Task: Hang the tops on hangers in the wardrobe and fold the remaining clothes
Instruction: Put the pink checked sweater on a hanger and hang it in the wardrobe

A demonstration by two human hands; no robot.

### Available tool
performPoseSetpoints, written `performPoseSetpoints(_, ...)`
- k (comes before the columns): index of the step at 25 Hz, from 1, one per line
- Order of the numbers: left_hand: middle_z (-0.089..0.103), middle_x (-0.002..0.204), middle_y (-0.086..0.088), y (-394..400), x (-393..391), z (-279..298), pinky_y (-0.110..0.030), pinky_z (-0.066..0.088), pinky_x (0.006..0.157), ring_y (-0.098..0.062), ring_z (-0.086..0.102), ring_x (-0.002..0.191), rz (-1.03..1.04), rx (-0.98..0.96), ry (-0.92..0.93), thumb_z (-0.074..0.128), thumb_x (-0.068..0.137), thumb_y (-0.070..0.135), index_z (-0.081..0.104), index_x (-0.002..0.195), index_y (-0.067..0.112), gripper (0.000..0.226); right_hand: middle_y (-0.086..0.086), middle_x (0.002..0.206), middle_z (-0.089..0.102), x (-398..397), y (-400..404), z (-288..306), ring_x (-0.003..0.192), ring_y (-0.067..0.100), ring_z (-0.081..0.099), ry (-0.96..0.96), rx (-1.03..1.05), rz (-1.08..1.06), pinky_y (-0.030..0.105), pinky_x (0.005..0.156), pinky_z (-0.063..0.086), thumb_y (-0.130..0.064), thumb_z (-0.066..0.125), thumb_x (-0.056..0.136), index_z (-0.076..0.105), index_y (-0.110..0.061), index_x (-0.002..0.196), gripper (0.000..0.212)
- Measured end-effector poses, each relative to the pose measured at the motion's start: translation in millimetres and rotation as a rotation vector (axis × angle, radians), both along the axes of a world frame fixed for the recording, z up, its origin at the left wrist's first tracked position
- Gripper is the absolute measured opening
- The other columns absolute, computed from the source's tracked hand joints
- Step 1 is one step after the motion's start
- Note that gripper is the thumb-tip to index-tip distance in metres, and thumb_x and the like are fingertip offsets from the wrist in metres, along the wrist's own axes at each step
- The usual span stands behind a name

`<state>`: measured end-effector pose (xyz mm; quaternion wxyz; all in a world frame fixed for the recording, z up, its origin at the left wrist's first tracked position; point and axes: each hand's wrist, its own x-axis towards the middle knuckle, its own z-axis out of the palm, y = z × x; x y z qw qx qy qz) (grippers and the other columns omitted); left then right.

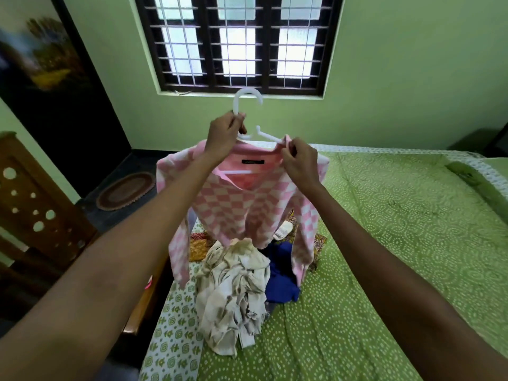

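Above the bed, the left hand grips the white hanger below its upward hook. The pink checked top hangs lengthwise down toward the bed; the right hand, arm outstretched, pinches its neckline.

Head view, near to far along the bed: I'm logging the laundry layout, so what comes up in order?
Crumpled cream stained garment → royal blue cloth → pink-and-white checkered top held up on the white plastic hanger → dark-framed barred window.
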<state>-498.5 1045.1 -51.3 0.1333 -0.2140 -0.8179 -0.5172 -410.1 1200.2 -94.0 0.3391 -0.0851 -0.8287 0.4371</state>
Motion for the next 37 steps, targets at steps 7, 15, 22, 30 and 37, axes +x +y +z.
performPoseSetpoints(7, 0.066, 0.078, -0.007, -6.3, -19.9, 14.7, -0.015, 0.043, 0.065, 0.000, 0.057, 0.059, 0.039, 0.068, 0.045, 0.043, 0.100, 0.022, 0.067, 0.085, -0.005, 0.039, 0.008, 0.062, 0.047, -17.3, -15.8, 8.9, 0.057, 0.021, 0.041, 0.008, 0.223, 0.164, 0.022, 0.051, 0.029, -0.004, 0.053, 0.088, 0.047, -0.007, 0.072, 0.017)
performPoseSetpoints(15, 0.071, 0.091, -0.016, -18.8, -49.8, -5.5, -0.023, 0.044, 0.074, -0.001, 0.055, 0.064, -0.034, -0.001, -0.045, 0.042, 0.100, 0.024, 0.067, 0.091, -0.004, 0.039, 0.019, 0.122, 0.054, -32.0, 51.1, 8.5, 0.111, 0.032, 0.050, -0.490, 0.400, 0.164, 0.034, 0.089, 0.038, -0.021, 0.069, 0.083, 0.046, -0.003, 0.127, 0.053)
performPoseSetpoints(22, 0.067, 0.089, -0.005, -4.4, -55.7, 8.6, -0.001, 0.039, 0.062, 0.007, 0.057, 0.066, -0.156, -0.005, -0.047, 0.041, 0.100, 0.023, 0.069, 0.093, -0.001, 0.037, 0.021, 0.098, 0.063, -63.3, 18.1, 33.2, 0.082, 0.023, 0.051, -0.331, 0.445, 0.180, 0.026, 0.063, 0.025, -0.022, 0.068, 0.084, 0.066, -0.002, 0.106, 0.030)
performPoseSetpoints(30, 0.067, 0.095, -0.005, -1.2, -55.5, 9.3, -0.012, 0.041, 0.071, -0.004, 0.057, 0.079, -0.272, 0.003, -0.020, 0.045, 0.099, 0.023, 0.069, 0.097, 0.005, 0.030, 0.014, 0.089, 0.061, -78.8, -6.0, 54.6, 0.077, 0.029, 0.057, -0.384, 0.693, 0.106, 0.031, 0.063, 0.042, -0.017, 0.069, 0.079, 0.057, -0.002, 0.101, 0.030)
performPoseSetpoints(37, 0.067, 0.094, -0.010, -13.5, -50.0, 11.0, -0.010, 0.042, 0.070, 0.001, 0.056, 0.074, -0.299, -0.025, -0.008, 0.046, 0.098, 0.021, 0.065, 0.089, 0.008, 0.024, 0.010, 0.063, 0.057, -82.1, -19.9, 67.1, 0.046, 0.006, 0.048, -0.415, 0.248, 0.317, 0.022, 0.049, 0.041, -0.002, 0.067, 0.075, 0.068, 0.005, 0.088, 0.014)
